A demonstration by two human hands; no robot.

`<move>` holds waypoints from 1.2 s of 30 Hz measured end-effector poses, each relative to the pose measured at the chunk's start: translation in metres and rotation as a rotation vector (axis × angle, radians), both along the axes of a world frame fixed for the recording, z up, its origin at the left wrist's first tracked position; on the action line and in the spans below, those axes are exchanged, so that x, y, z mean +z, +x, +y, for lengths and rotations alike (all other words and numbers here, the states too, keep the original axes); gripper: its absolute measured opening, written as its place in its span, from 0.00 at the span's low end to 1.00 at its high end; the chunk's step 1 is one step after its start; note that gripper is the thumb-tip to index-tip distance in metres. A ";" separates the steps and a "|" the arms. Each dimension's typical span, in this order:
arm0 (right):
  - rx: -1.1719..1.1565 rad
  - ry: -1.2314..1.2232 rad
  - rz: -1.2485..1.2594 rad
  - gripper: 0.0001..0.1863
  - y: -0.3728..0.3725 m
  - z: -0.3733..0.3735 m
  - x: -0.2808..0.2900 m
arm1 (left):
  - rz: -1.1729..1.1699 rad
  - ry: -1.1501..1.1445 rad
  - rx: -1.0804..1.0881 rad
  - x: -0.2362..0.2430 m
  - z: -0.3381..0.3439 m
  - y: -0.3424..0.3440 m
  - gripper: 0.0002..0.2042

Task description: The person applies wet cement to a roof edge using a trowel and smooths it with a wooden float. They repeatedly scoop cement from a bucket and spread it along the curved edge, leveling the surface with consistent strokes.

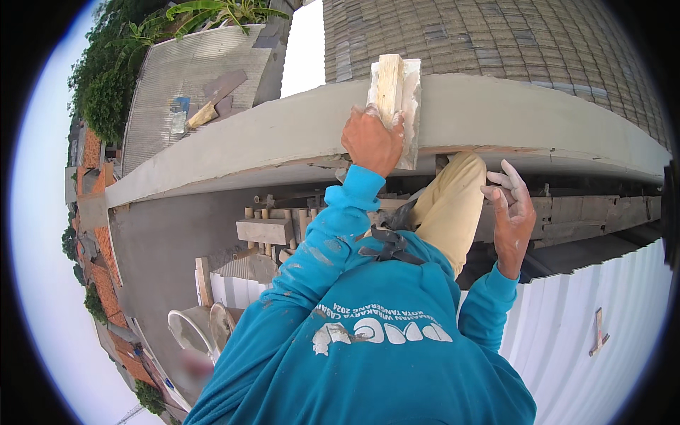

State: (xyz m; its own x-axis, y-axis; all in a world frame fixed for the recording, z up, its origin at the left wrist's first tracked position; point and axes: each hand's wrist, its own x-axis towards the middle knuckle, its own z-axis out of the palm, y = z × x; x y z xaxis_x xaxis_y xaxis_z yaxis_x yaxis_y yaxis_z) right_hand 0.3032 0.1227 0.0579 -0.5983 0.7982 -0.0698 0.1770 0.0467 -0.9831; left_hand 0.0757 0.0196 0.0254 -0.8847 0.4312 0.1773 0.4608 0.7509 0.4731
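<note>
My left hand (373, 142) is closed around the wooden handle of a plastering float (409, 138), a pale, mortar-smeared board with a bar along its back. The float lies across the smooth grey top of a long cement wall (283, 134), its ends reaching past both edges. Dusty with cement, my right hand (513, 219) hangs in the air on the near side of the wall, beside my bent knee. Its fingers are apart and slightly curled, with nothing in them. The float's underside is hidden.
A drop lies beyond the wall, with a tiled roof (496, 42) and a corrugated roof (184, 78). On the near side are bamboo poles and a wooden block (263, 231), a white bucket (190, 333) and pale metal sheeting (567, 312) bearing a small wooden piece (599, 333).
</note>
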 end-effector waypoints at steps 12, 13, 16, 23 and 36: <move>-0.267 0.192 -0.069 0.21 0.053 -0.007 0.027 | -0.462 0.334 -0.387 0.017 0.187 0.138 0.22; -0.289 0.231 -0.084 0.21 0.058 -0.008 0.030 | -0.513 0.379 -0.411 0.027 0.194 0.148 0.22; -0.367 0.215 -0.049 0.20 0.076 -0.012 0.028 | -0.732 0.521 -0.478 0.068 0.185 0.157 0.23; -0.158 -0.318 0.375 0.26 0.038 -0.023 -0.006 | -1.053 0.974 -0.914 0.073 0.052 0.069 0.19; 0.161 -1.137 1.195 0.22 -0.013 -0.039 -0.033 | -0.480 0.514 -1.054 -0.006 -0.038 0.089 0.25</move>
